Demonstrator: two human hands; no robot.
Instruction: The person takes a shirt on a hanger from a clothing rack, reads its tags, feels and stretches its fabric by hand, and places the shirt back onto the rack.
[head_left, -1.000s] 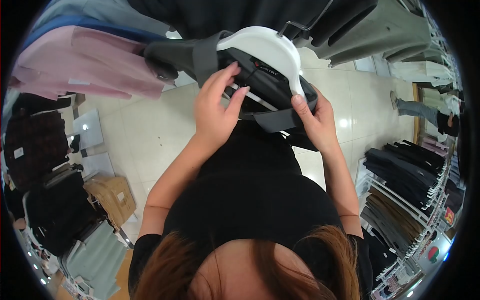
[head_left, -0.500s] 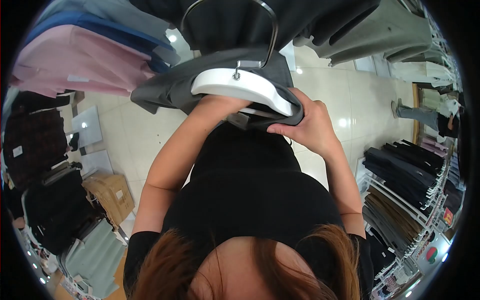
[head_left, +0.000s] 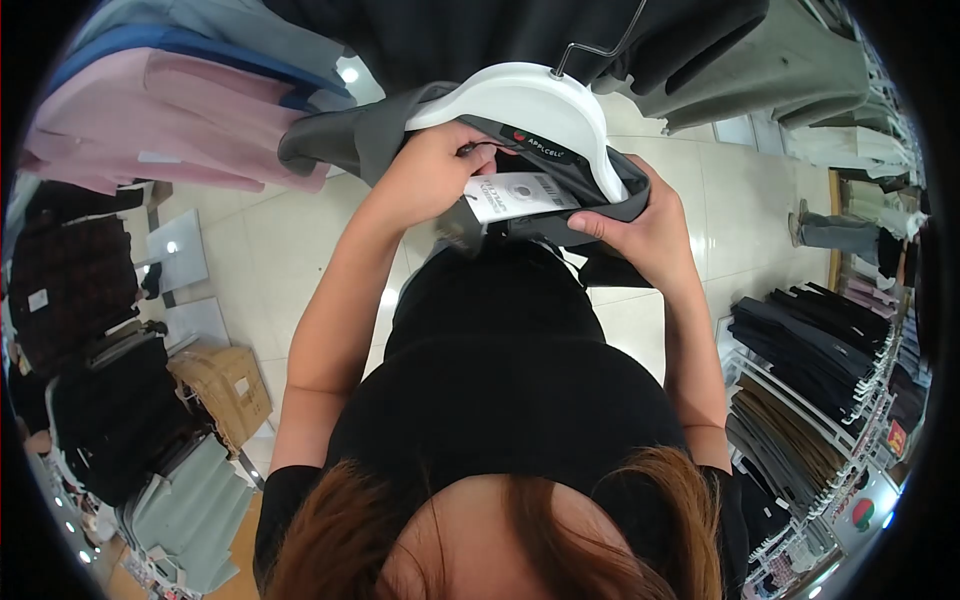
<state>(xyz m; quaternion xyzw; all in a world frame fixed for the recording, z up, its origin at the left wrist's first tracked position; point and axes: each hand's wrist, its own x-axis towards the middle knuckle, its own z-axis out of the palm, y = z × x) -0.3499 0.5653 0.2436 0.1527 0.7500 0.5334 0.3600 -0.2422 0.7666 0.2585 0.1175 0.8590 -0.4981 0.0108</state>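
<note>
A dark grey garment (head_left: 365,135) hangs on a white hanger (head_left: 515,95) with a metal hook (head_left: 600,50). I cannot tell which kind of garment it is. At its neck opening, my left hand (head_left: 437,172) is closed, its curled fingertips just above a white paper tag (head_left: 525,196); the exact hold is partly hidden. My right hand (head_left: 652,228) pinches the garment's right shoulder and edge around the hanger's end, thumb on the near side. A dark brand label (head_left: 545,146) shows inside the neck, below the hanger.
Black clothing (head_left: 480,40) hangs just ahead. Pink clothing (head_left: 160,115) is at the left and grey-green clothing (head_left: 760,70) at the right. A cardboard box (head_left: 225,395) stands lower left. Racks of trousers (head_left: 800,350) line the right, where another person (head_left: 850,232) stands.
The hanger has turned and moved right, its hook now tilting up and right. My left fingers have come into view at the neck, and the white tag and brand label now show.
</note>
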